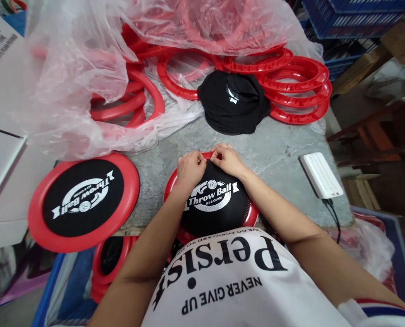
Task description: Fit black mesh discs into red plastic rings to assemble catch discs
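Left grip (191, 169) and right grip (227, 160), pinched nearly closed, held the disc (212, 215) by its edge, black cloth (232, 103) beyond them.

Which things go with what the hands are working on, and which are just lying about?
Probably part of the work:
Disc, with the left hand and right hand at its far rim
Matching disc on the left
Loose red rings
Black cloth piece

Probably just lying about:
White device
Blue crates, far right

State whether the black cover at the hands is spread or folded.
Spread: the black cover lies smooth across the red ring, its "Throw Ball" lettering flat and readable.
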{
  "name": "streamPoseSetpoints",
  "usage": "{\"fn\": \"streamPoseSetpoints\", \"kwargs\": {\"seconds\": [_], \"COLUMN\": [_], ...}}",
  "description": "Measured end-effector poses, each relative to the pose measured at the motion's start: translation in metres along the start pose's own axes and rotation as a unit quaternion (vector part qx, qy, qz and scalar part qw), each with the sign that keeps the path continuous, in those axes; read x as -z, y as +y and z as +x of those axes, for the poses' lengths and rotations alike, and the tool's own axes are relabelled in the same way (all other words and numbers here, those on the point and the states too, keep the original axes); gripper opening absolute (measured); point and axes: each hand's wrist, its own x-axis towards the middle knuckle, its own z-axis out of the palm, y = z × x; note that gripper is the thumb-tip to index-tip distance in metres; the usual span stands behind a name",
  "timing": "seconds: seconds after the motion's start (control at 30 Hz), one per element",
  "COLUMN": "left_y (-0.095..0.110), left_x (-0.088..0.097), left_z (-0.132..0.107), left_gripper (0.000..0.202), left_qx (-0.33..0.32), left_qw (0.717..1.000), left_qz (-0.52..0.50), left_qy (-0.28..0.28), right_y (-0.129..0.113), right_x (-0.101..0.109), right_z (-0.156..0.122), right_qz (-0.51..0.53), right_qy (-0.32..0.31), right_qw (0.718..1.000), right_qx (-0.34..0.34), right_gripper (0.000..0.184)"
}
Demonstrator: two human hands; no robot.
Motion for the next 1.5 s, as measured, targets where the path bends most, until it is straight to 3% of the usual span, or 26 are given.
{"fn": "streamPoseSetpoints", "kwargs": {"seconds": [0.23,0.77,1.03,1.27,1.5], "left_y": [0.005,0.017,-0.001,-0.012,-0.022], "left_x": [-0.001,0.001,0.011,0.010,-0.001], "left_z": [0.000,0.008,-0.003,-0.017,-0.012], "left_gripper": [0.013,0.019,0.015,0.035,0.044], "left_qx": [0.020,0.063,0.013,-0.045,-0.016], "left_qw": [1.000,0.994,0.997,0.998,0.996], "left_qz": [0.015,0.080,-0.064,-0.033,-0.074], "left_qy": [0.012,-0.029,-0.043,0.023,0.037], "right_y": [0.000,-0.005,-0.003,0.001,-0.006], "right_x": [0.000,-0.003,-0.005,-0.005,-0.003], "right_z": [0.000,0.002,0.001,0.001,0.001], "right_qz": [-0.006,-0.089,-0.082,-0.081,-0.094], "right_qy": [0.001,-0.010,0.016,0.020,0.026], "right_qw": [1.000,0.996,0.996,0.996,0.993], "right_qx": [-0.002,-0.011,-0.001,0.021,0.067], "right_gripper": [0.012,0.017,0.014,0.012,0.016]}}
